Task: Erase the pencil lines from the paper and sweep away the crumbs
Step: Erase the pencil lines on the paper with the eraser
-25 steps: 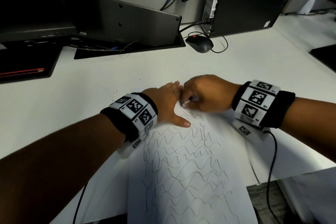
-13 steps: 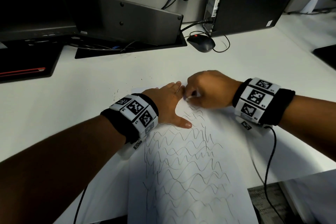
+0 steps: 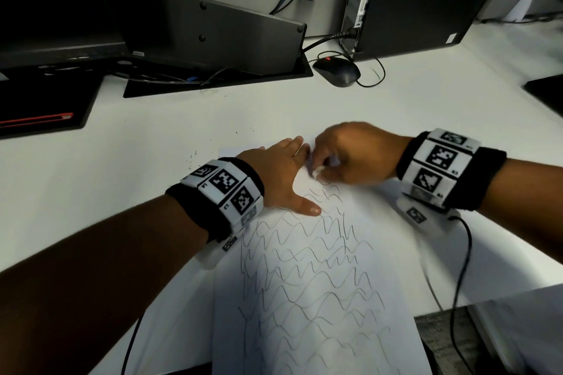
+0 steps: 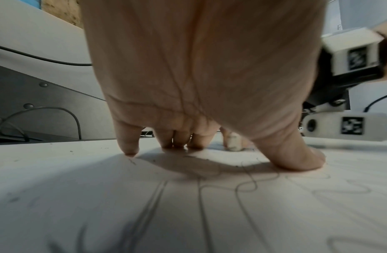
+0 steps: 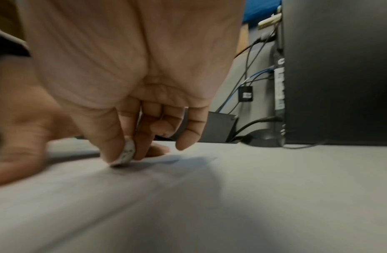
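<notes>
A white sheet of paper (image 3: 320, 298) covered in wavy pencil lines lies on the white desk (image 3: 91, 192). My left hand (image 3: 286, 173) lies flat on the sheet's upper left part, fingers straight and thumb spread, pressing it down; the left wrist view shows the fingertips (image 4: 129, 150) on the paper (image 4: 188, 214). My right hand (image 3: 350, 155) pinches a small white eraser (image 3: 316, 173) between thumb and fingers and holds it against the paper's top area, just right of the left hand. The eraser (image 5: 126, 154) is smudged grey and its lower edge touches the paper (image 5: 188, 196).
Dark eraser crumbs (image 3: 195, 157) are scattered on the desk left of the sheet's top corner. A black mouse (image 3: 336, 71) with its cable, a monitor stand (image 3: 198, 27) and a computer tower (image 3: 426, 0) stand at the back. The desk's front edge is near my right wrist.
My right hand has rubbed the eraser back and forth near the top of the sheet, shifting slightly up and left, then back down. The left hand has stayed pressed in place.
</notes>
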`<action>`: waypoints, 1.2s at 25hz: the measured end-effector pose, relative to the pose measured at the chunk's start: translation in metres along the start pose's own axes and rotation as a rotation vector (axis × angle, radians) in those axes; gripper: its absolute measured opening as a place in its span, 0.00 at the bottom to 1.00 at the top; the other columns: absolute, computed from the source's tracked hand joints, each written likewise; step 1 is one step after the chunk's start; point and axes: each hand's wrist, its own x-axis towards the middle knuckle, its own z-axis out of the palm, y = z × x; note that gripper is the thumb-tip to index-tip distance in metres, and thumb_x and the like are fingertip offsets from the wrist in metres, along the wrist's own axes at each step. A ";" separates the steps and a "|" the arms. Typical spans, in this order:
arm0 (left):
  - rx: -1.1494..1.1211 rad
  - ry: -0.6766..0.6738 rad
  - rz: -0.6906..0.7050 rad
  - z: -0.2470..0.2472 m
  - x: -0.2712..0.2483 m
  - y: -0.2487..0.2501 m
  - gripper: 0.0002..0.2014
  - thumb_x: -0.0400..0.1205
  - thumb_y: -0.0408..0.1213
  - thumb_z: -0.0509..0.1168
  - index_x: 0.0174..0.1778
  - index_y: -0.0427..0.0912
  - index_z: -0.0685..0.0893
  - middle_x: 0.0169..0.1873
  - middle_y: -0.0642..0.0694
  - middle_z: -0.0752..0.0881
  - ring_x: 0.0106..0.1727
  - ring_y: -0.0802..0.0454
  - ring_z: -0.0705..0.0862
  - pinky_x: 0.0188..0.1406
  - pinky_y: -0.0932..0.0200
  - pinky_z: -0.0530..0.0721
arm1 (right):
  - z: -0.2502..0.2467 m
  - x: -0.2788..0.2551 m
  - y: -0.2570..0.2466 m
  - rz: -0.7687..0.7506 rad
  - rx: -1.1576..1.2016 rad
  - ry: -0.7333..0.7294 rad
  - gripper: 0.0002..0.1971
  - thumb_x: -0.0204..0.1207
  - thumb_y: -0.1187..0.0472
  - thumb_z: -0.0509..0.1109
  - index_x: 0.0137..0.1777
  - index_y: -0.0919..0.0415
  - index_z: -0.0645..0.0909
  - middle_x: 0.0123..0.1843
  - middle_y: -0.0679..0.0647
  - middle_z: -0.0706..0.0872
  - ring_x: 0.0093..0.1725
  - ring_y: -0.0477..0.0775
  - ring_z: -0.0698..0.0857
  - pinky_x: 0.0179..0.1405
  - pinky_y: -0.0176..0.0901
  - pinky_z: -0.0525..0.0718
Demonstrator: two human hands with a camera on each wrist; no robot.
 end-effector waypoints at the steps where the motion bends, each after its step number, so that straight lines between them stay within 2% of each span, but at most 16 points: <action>1: 0.022 0.001 -0.005 0.000 0.000 0.000 0.58 0.73 0.73 0.62 0.88 0.45 0.41 0.87 0.47 0.38 0.88 0.53 0.41 0.85 0.44 0.53 | -0.005 0.002 0.005 0.042 -0.046 0.059 0.07 0.74 0.54 0.70 0.49 0.47 0.89 0.46 0.41 0.85 0.48 0.47 0.83 0.43 0.37 0.70; 3: 0.024 0.002 -0.009 0.000 0.000 0.000 0.58 0.73 0.73 0.62 0.88 0.44 0.40 0.87 0.47 0.38 0.88 0.53 0.40 0.85 0.44 0.53 | -0.002 0.002 0.008 0.053 -0.090 0.094 0.07 0.73 0.55 0.70 0.48 0.48 0.89 0.43 0.42 0.82 0.45 0.48 0.82 0.42 0.37 0.68; 6: -0.026 -0.008 -0.003 0.000 0.001 -0.002 0.58 0.72 0.73 0.64 0.89 0.49 0.42 0.88 0.48 0.38 0.88 0.53 0.41 0.85 0.44 0.53 | 0.004 -0.004 -0.009 -0.067 -0.019 -0.059 0.06 0.74 0.55 0.71 0.48 0.48 0.89 0.46 0.40 0.85 0.43 0.43 0.80 0.42 0.37 0.71; 7: -0.026 -0.011 -0.005 0.000 0.000 -0.002 0.58 0.72 0.73 0.64 0.89 0.49 0.42 0.87 0.48 0.38 0.88 0.53 0.41 0.85 0.44 0.52 | 0.003 -0.004 -0.009 -0.062 -0.021 -0.067 0.06 0.75 0.54 0.71 0.49 0.47 0.88 0.45 0.40 0.85 0.44 0.43 0.80 0.42 0.37 0.71; 11: 0.007 -0.002 -0.008 0.000 0.001 -0.001 0.59 0.73 0.74 0.63 0.88 0.46 0.39 0.87 0.47 0.38 0.88 0.52 0.40 0.86 0.43 0.52 | -0.002 0.002 0.003 0.032 -0.108 0.073 0.09 0.74 0.56 0.69 0.50 0.47 0.88 0.43 0.40 0.82 0.45 0.47 0.81 0.40 0.35 0.65; 14: -0.018 -0.006 -0.002 0.000 0.000 -0.002 0.56 0.72 0.74 0.63 0.88 0.52 0.42 0.88 0.47 0.38 0.88 0.51 0.41 0.85 0.42 0.53 | 0.003 0.000 -0.003 -0.048 -0.026 -0.033 0.07 0.75 0.57 0.70 0.48 0.48 0.89 0.44 0.40 0.85 0.42 0.43 0.80 0.38 0.34 0.69; 16: 0.001 -0.014 -0.010 -0.001 0.001 -0.001 0.55 0.72 0.74 0.63 0.88 0.55 0.43 0.88 0.47 0.39 0.88 0.50 0.42 0.84 0.41 0.56 | 0.001 0.001 0.004 -0.024 0.046 0.001 0.07 0.76 0.57 0.71 0.49 0.49 0.89 0.44 0.40 0.84 0.41 0.43 0.79 0.42 0.38 0.76; 18: 0.035 -0.016 -0.021 -0.004 0.001 0.003 0.56 0.72 0.74 0.64 0.88 0.54 0.42 0.88 0.46 0.40 0.88 0.49 0.45 0.82 0.41 0.60 | 0.000 0.004 0.016 0.060 0.075 0.099 0.07 0.76 0.57 0.72 0.50 0.51 0.90 0.45 0.45 0.85 0.42 0.47 0.80 0.47 0.47 0.82; 20: 0.038 0.007 -0.014 -0.007 0.002 0.007 0.56 0.72 0.72 0.66 0.88 0.50 0.47 0.88 0.46 0.44 0.88 0.49 0.48 0.81 0.43 0.63 | 0.004 0.004 0.024 0.091 0.076 0.141 0.06 0.74 0.57 0.74 0.49 0.51 0.90 0.46 0.46 0.86 0.42 0.48 0.82 0.47 0.50 0.83; 23: 0.049 0.083 0.021 -0.007 0.006 0.013 0.52 0.73 0.72 0.66 0.86 0.46 0.56 0.87 0.46 0.54 0.85 0.49 0.59 0.78 0.45 0.70 | 0.005 0.003 0.025 0.071 0.075 0.126 0.06 0.70 0.58 0.76 0.47 0.49 0.91 0.42 0.39 0.82 0.41 0.45 0.81 0.44 0.42 0.80; 26: 0.048 0.114 0.047 -0.003 0.007 0.014 0.49 0.73 0.73 0.65 0.84 0.48 0.59 0.83 0.50 0.62 0.81 0.50 0.66 0.72 0.48 0.74 | 0.003 0.002 0.021 0.063 0.064 0.119 0.06 0.70 0.59 0.77 0.47 0.50 0.91 0.41 0.37 0.79 0.42 0.43 0.80 0.44 0.38 0.75; 30: 0.043 0.077 0.047 -0.004 0.008 0.010 0.47 0.73 0.73 0.64 0.85 0.54 0.61 0.88 0.50 0.52 0.85 0.52 0.59 0.76 0.50 0.68 | 0.010 -0.010 0.004 -0.114 0.081 -0.023 0.06 0.72 0.59 0.76 0.48 0.50 0.91 0.48 0.40 0.86 0.47 0.43 0.82 0.46 0.38 0.78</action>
